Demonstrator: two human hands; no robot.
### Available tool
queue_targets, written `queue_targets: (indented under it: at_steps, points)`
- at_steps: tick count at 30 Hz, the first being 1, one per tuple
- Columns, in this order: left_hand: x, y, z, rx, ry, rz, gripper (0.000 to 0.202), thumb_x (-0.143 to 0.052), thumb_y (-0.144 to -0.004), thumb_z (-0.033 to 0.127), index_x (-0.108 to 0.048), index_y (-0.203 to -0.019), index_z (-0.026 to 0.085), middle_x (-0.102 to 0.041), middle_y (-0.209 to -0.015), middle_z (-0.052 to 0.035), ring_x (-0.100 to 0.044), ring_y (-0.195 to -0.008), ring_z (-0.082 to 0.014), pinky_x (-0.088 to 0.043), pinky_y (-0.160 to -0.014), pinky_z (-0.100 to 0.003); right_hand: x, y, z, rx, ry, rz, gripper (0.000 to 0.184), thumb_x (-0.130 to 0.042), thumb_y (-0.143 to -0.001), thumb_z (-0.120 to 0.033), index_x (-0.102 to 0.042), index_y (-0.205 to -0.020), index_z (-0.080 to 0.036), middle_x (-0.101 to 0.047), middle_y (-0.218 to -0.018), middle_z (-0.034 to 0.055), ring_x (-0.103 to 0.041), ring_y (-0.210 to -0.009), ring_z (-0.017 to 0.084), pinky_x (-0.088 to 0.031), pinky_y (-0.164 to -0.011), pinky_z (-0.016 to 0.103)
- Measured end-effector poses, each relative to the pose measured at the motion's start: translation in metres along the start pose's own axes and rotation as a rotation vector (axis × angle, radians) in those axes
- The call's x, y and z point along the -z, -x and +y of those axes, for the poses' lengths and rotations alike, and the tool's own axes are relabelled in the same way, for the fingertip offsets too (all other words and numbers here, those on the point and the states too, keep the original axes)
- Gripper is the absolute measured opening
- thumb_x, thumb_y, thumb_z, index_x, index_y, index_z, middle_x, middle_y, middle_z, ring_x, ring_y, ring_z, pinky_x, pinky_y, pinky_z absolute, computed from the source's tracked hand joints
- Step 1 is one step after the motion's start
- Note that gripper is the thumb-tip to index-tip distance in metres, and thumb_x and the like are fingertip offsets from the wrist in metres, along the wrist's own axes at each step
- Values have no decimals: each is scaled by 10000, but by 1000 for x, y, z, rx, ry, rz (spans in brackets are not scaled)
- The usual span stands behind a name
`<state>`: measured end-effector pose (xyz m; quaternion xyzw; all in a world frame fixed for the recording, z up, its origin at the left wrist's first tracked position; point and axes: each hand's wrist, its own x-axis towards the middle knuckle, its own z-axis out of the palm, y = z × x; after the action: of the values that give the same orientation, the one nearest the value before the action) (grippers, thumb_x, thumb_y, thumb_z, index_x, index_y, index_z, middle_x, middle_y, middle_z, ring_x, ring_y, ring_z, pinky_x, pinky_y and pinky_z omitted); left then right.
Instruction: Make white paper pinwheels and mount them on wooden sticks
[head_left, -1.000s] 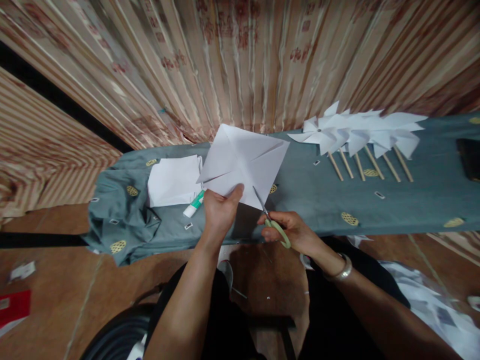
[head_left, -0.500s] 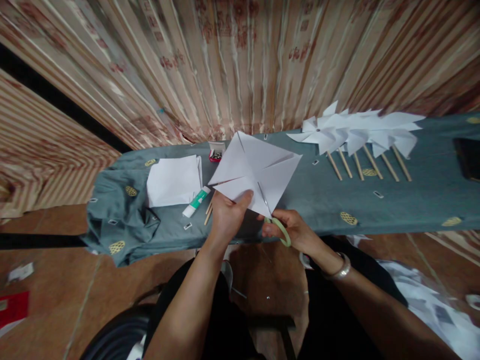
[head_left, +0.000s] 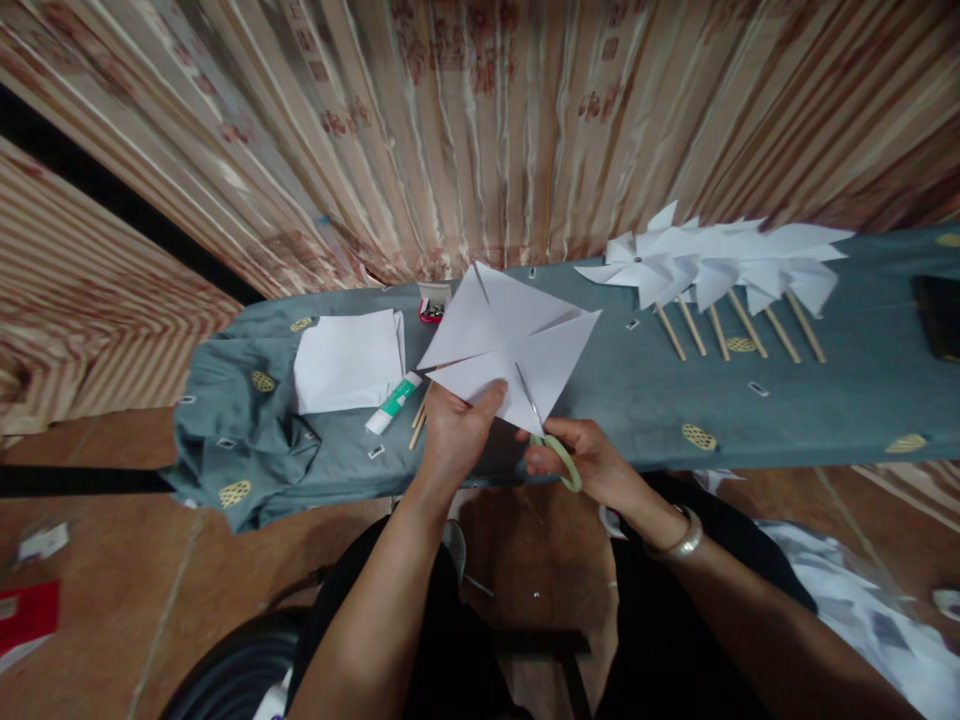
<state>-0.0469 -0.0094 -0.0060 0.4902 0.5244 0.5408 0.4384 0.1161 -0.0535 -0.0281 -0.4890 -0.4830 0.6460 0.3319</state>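
Observation:
A white square sheet of paper [head_left: 517,320] is held up over the table, with slits running from its corners toward the middle. My left hand [head_left: 459,425] pinches its lower left edge, thumb on top. In my right hand [head_left: 585,455] are scissors [head_left: 566,462] with light green handles. Their blades lie along the slit at the paper's near corner and look closed or nearly so. Beside my left hand lie a green and white glue stick [head_left: 394,403] and some wooden sticks [head_left: 417,425], partly hidden by that hand.
A stack of white paper [head_left: 349,362] lies at the left on the grey-green tablecloth [head_left: 660,400]. Behind the held sheet sits a small red box of metal pieces [head_left: 433,308]. Several paper pinwheels [head_left: 720,265] on sticks lie at the right, and a dark object [head_left: 937,318] lies near the right edge.
Hardly anything differs. The held paper's right corner has shifted very slightly left; both hands and the scissors keep almost the same place.

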Motion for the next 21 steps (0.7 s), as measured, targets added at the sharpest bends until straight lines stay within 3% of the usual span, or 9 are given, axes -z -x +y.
queue_targets:
  at_steps: [7, 13, 21]
  points:
    - [0, 0, 2, 33, 14, 7, 181, -732, -679, 285, -658, -774, 150, -753, -977, -128, -706, -886, -239, -562, -858, -359, -3, -1, -4, -56, -54, 45, 493, -846, -548, -547, -737, -825, -154, -648, -594, 2, -555, -539, 120, -429, -495, 229]
    - [-1, 1, 4, 11, 6, 27, 252, -724, -672, 278, -675, -873, 134, -757, -924, -114, -705, -833, -222, -561, -830, -340, -4, -2, -4, -64, -51, 57, 485, -860, -523, -545, -740, -795, -161, -650, -589, -5, -552, -529, 111, -432, -496, 230]
    - [-1, 1, 3, 25, 30, 31, 201, -729, -678, 258, -671, -824, 133, -749, -918, -114, -709, -835, -216, -561, -826, -327, -4, -3, -5, -69, -42, 71, 485, -856, -517, -562, -738, -770, -166, -642, -562, -13, -540, -497, 107, -418, -467, 229]
